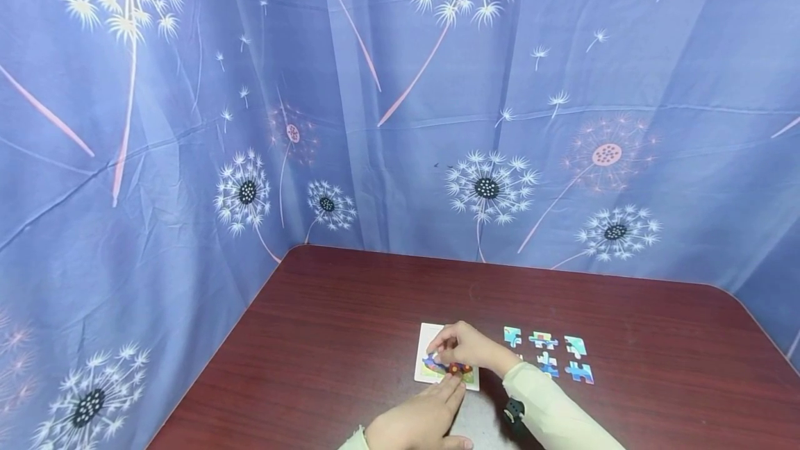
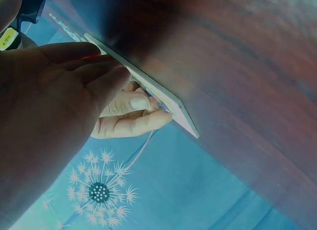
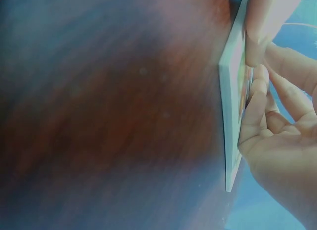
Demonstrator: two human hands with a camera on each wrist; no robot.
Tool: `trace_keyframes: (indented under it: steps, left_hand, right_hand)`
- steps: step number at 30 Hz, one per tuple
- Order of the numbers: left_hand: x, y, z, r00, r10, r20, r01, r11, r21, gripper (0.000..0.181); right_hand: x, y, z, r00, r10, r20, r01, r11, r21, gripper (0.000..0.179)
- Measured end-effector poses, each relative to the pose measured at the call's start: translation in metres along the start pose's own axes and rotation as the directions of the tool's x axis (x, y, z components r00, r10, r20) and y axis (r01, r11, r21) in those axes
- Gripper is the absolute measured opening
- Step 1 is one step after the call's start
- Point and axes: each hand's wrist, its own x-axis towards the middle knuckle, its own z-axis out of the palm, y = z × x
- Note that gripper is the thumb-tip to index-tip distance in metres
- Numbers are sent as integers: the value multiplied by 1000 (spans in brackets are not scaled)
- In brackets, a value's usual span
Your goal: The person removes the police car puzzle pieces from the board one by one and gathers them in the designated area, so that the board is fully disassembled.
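Note:
A small jigsaw puzzle in a white-framed board (image 1: 421, 371) lies on the table, with colourful pieces in its lower part. My left hand (image 1: 419, 417) rests its extended fingers on the near edge of the board. Over the board's middle, the curled fingers of my right hand (image 1: 469, 347) pinch a puzzle piece (image 1: 431, 359), mostly hidden beneath them. In the left wrist view, the right hand's bent fingers (image 2: 131, 103) reach down to the board (image 2: 185, 118) behind my left hand (image 2: 54, 91). From the right wrist, my right hand (image 3: 285, 136) is seen touching the board (image 3: 227, 101).
Several loose puzzle pieces (image 1: 580, 371) lie in rows to the right of the board, some partly behind the right wrist. The dark red-brown table (image 1: 300, 339) meets a blue dandelion-print curtain (image 1: 400, 179) at its back and left edges.

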Motion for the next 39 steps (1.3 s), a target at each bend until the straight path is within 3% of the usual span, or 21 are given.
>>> trace_keyframes:
  steps: [7, 17, 26, 35, 39]
  left_hand:
    - [1, 0, 0, 999, -19, 26, 20, 999, -33, 77]
    - [0, -1, 2, 1000, 1, -21, -1, 1000, -12, 77]
    - [0, 0, 1, 1000, -13, -3, 13, 999, -40, 77]
    - [0, 0, -1, 1000, -6, 13, 6, 998, -55, 76]
    - [0, 0, -2, 1000, -11, 18, 12, 998, -61, 76]
  right_hand:
    - [0, -2, -1, 1000, 8, -15, -7, 998, 64, 13]
    - [0, -3, 1, 1000, 25, 5, -25, 988, 154, 12]
    - [0, -5, 4, 997, 78, 2, -77, 982, 172, 12]
    - [1, -6, 2, 1000, -5, -7, 7, 974, 225, 11]
    - [1, -6, -2, 1000, -6, -27, 12, 975, 222, 11]
